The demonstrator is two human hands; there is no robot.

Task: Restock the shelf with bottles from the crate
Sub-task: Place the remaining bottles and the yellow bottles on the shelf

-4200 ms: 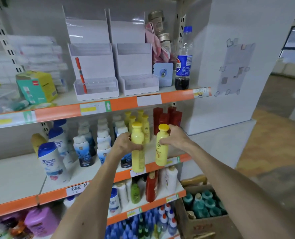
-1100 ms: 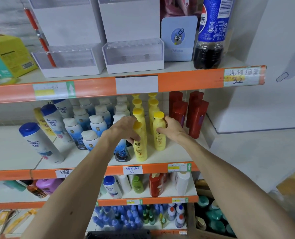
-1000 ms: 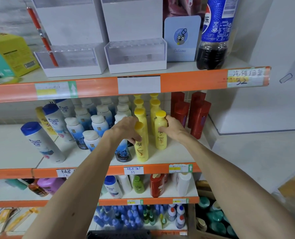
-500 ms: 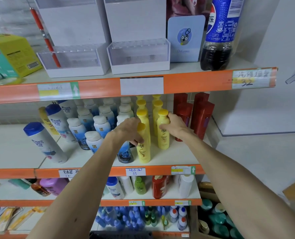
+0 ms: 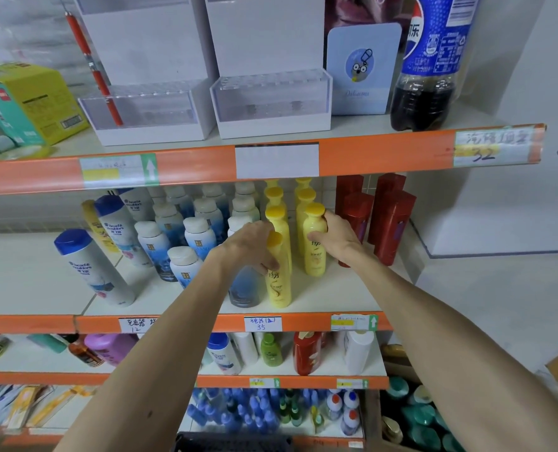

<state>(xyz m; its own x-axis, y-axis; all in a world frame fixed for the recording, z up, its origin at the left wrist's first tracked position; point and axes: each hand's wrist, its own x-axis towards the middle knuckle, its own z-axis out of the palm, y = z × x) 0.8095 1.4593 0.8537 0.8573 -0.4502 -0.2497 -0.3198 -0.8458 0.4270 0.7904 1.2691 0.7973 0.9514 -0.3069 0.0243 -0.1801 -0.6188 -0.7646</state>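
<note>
Two yellow bottles stand at the front of two yellow rows on the middle shelf (image 5: 352, 295). My left hand (image 5: 251, 244) grips the left yellow bottle (image 5: 278, 282) near its cap. My right hand (image 5: 337, 238) curls round the upper part of the right yellow bottle (image 5: 314, 246). Both bottles stand upright with their bases on the shelf. The cardboard crate (image 5: 373, 415) sits at the lower right with several teal-capped bottles (image 5: 417, 415) inside.
White-and-blue bottles (image 5: 186, 236) fill the shelf left of the yellow rows, and red bottles (image 5: 390, 223) stand to the right. The upper shelf holds white display boxes (image 5: 271, 119) and a cola bottle (image 5: 425, 76). Lower shelves carry mixed bottles.
Both yellow bottles went from the shelf's front edge deeper onto the shelf and now stand in line with their rows. The camera has moved closer; both hands stay on the bottles.
</note>
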